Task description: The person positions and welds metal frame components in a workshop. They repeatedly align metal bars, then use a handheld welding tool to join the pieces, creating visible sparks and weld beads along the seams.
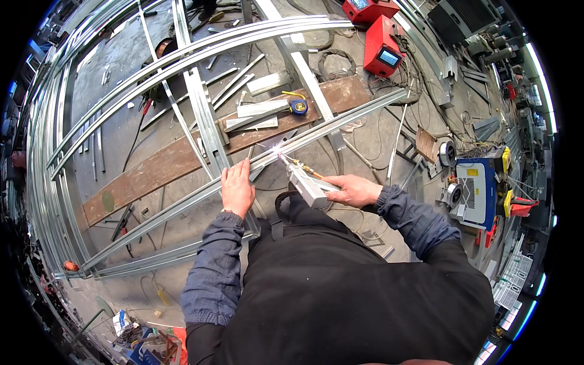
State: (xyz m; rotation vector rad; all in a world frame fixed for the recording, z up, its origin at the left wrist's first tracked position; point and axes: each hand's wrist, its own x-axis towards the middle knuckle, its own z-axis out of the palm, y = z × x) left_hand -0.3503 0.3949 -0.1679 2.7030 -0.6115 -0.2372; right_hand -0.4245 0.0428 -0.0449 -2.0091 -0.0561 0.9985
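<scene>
"Welding torch (306, 186): just one?"

"One; its long axis is pointing forward-left, sparking at one metal rail (340, 123). Right hand (358, 190) is clamping its grip round it; left hand (237, 188), fingers outstretched, is resting there."

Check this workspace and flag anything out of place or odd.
Metal offcuts lie scattered at mixed angles on and beyond the brown board, like leftover litter. The left hand, near the bright spark, is bare, which looks odd.

Bright light; a violet-white spark (277, 151) glares on the long silver metal rail (353, 119); fisheye edges curve into black.
</scene>
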